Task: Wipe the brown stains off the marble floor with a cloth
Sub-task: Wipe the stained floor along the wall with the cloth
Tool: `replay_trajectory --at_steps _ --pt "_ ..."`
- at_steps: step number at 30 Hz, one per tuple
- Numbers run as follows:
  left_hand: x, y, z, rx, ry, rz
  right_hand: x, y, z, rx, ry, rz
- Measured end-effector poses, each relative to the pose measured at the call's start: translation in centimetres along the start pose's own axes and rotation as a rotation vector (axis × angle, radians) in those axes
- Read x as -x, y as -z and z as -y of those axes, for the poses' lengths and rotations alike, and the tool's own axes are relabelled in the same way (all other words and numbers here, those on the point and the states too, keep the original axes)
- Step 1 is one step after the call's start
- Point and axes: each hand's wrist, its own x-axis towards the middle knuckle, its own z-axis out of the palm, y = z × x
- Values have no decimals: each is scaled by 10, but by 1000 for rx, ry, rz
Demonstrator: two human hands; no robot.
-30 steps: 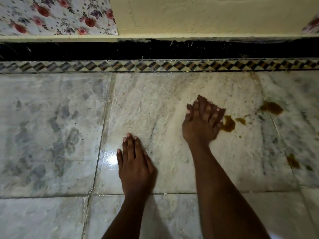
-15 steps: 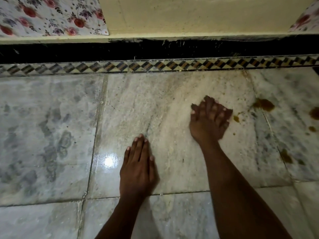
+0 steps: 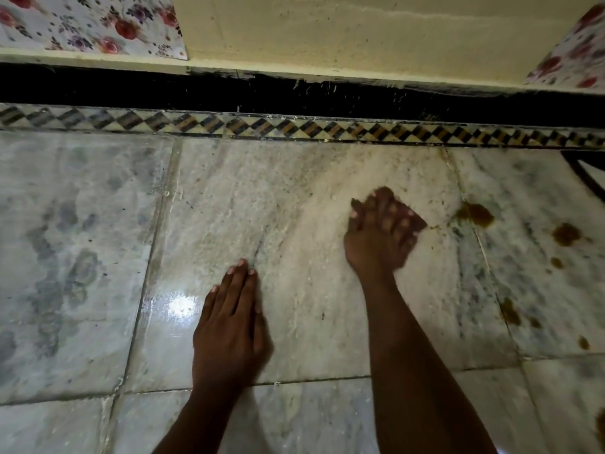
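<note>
My right hand point(image 3: 379, 237) presses flat on a small dark brown cloth point(image 3: 416, 221), most of it hidden under my blurred fingers. It lies on a pale marble floor tile point(image 3: 294, 208). Brown stains sit to its right: a large blot point(image 3: 476, 214) on the tile joint, another blot point(image 3: 566, 234) farther right, and smaller spots point(image 3: 509, 311) nearer to me. My left hand point(image 3: 229, 322) rests palm down on the same tile, nearer to me and to the left, holding nothing.
A patterned border strip point(image 3: 294, 129) and black skirting point(image 3: 196, 90) run along the cream wall ahead. Floral fabric hangs at top left point(image 3: 88, 24) and top right point(image 3: 573, 50). A dark curved shape point(image 3: 589, 175) enters at the right edge.
My right hand has slid with the cloth to the right and back over the brown blot beside it, which is gone now. My left hand has stayed planted. The view has shifted a little to the right.
</note>
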Motion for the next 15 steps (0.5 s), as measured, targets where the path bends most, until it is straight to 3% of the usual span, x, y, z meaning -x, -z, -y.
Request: replay_trajectory --at_steps 3,5,7,10,13,15 --pt "-1 2 -1 2 -1 3 6 -16 19 44 339 23" --pt "-2 5 -2 16 13 3 48 -23 -7 101 576 -32" --pt "-2 6 -3 26 15 16 84 -21 -48 119 668 -35" --pt "-2 7 -2 33 10 28 83 -12 -78 106 478 -99" --pt "-3 7 -2 38 31 27 31 -13 -31 34 239 -151" --pt "-5 6 -2 38 19 26 0 -17 5 -52 353 -41"
